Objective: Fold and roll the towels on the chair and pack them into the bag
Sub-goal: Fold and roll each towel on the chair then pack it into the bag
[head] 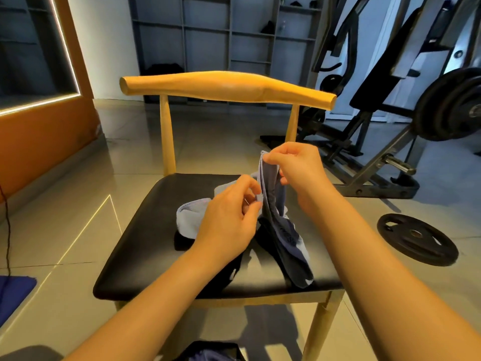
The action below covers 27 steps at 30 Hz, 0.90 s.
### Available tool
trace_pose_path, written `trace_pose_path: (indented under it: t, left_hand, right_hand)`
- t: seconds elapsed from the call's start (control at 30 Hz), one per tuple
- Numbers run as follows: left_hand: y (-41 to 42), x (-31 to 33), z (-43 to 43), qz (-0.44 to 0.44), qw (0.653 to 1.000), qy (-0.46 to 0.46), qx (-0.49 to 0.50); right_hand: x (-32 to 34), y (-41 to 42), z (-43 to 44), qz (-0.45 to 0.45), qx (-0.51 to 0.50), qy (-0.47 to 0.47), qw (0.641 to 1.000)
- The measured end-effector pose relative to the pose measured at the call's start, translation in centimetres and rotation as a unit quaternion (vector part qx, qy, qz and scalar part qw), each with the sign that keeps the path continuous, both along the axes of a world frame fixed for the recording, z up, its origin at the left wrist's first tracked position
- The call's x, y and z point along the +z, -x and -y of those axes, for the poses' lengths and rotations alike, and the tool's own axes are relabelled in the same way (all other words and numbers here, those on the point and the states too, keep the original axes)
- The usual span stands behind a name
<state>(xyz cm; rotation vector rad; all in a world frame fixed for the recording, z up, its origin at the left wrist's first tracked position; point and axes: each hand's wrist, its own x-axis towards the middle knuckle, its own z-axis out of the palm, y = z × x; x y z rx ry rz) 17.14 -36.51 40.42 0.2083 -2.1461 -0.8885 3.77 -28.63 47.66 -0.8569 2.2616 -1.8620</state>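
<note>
A wooden chair with a black seat (145,230) stands in front of me. On it lies a heap of towels: a light blue towel (190,217) on the left and dark ones under it. My right hand (296,168) pinches the top edge of a blue-grey towel (276,217) and holds it up above the seat, its lower end trailing on the cushion. My left hand (229,217) pinches the same towel's edge lower down. At the bottom edge of the view the dark bag (210,351) shows only partly.
Behind the chair is its curved wooden backrest (226,87). A weight bench and barbell rack (390,100) fill the right side, and a loose weight plate (416,238) lies on the tiled floor. A blue mat (13,293) sits at the far left.
</note>
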Motion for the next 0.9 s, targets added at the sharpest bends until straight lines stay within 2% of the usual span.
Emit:
trace_pose_path:
  t: [0.13,0.4,0.63,0.77,0.9]
  left_hand:
    - [1.7,-1.1,-2.0,-0.023,0.999,0.016,0.043]
    - [3.2,-3.1,-2.8,-0.002,0.987,0.049,0.156]
    - [3.4,-3.7,-2.9,0.005,0.990,-0.009,0.139]
    - [3.6,-3.7,-3.2,0.033,0.990,0.006,0.134]
    - [2.3,-2.8,-2.6,0.010,0.992,0.001,0.124]
  right_hand:
    - [-0.2,0.7,-0.7,0.072,0.008,0.028,0.997]
    - [0.1,2.2,-2.2,0.086,0.023,0.055,0.994]
    - [-0.3,2.6,-2.2,0.094,0.036,0.052,0.994]
    - [-0.1,2.6,-2.2,0.077,0.040,0.054,0.995]
    - [0.5,2.7,-2.7,0.041,0.029,0.047,0.998]
